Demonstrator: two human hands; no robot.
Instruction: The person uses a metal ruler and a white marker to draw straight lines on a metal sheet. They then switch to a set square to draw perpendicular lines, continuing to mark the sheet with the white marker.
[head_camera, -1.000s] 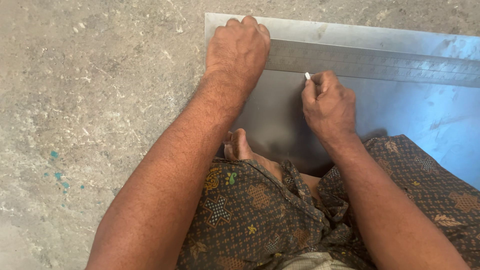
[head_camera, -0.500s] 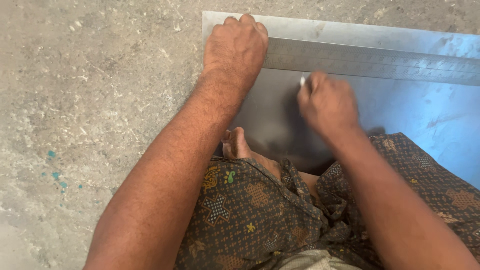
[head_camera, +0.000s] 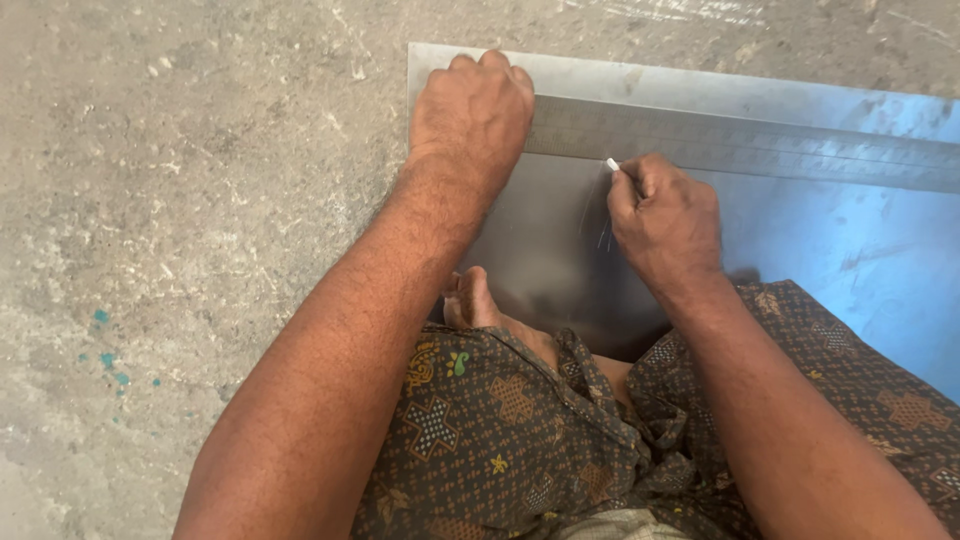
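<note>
Left hand (head_camera: 472, 112) presses flat, fingers curled over a long steel ruler (head_camera: 740, 140) lying across a metal sheet (head_camera: 830, 240) on the concrete floor (head_camera: 200, 200). Right hand (head_camera: 665, 215) pinches white chalk (head_camera: 612, 164) against the ruler's edge.

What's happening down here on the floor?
A person sits on the concrete floor with a metal sheet in front of them. The left hand presses a long steel ruler flat on the sheet. The right hand holds a small white marker, its tip at the ruler's lower edge.
</note>
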